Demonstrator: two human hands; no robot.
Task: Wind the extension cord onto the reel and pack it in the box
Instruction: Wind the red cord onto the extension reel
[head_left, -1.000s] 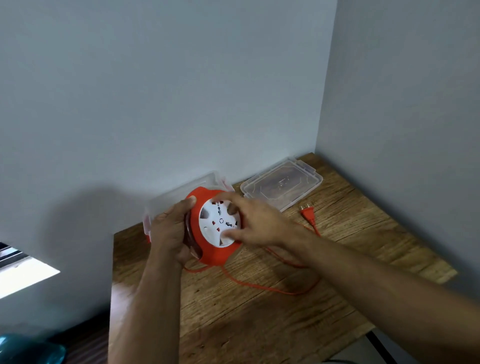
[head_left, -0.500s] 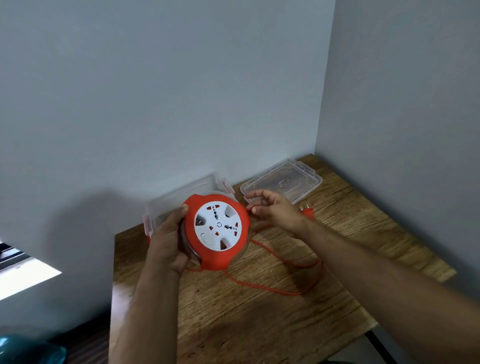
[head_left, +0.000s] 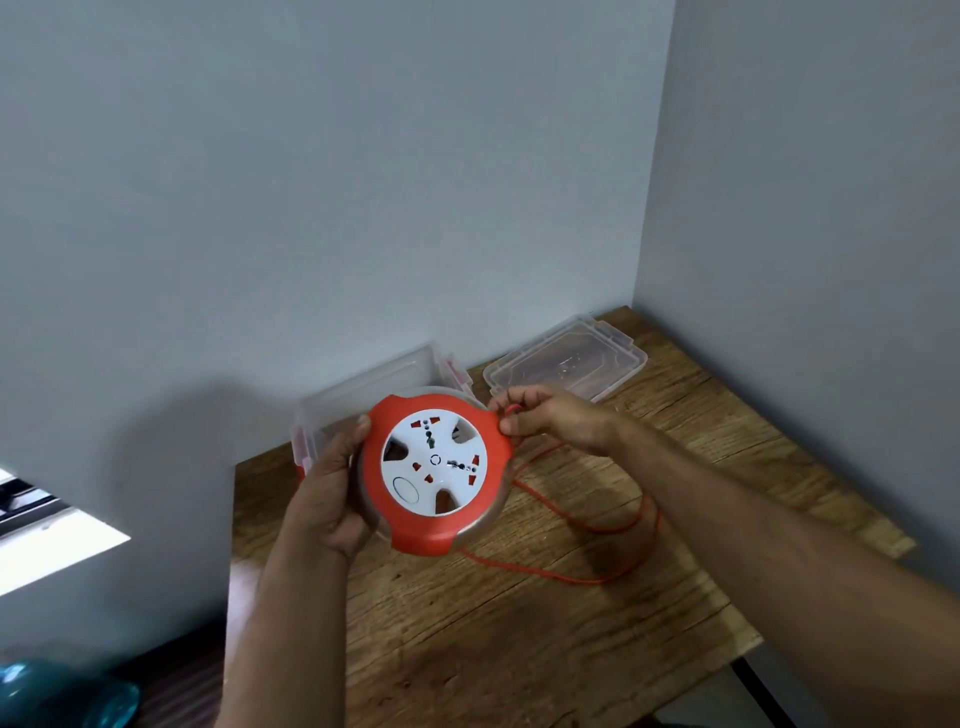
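Observation:
An orange extension reel (head_left: 415, 535) with a white socket face is held upright above the wooden table (head_left: 519, 649). My left hand (head_left: 332, 499) grips its left rim and back. At the reel's upper right edge my right hand (head_left: 550, 418) pinches the thin orange cord (head_left: 613, 530). The rest of the cord lies in a loose loop on the table under my right forearm. The plug is hidden. Behind the reel, against the wall, stands the clear plastic box (head_left: 374, 384) with red clips.
The box's clear lid (head_left: 566, 364) lies flat at the back right of the table, in the corner of two grey walls. The table's front and left edges drop to the floor. A teal object (head_left: 62, 696) sits low at the left.
My right hand left the reel's white face, went right to the cord and now pinches it at the reel's upper right rim. The reel has come nearer and higher.

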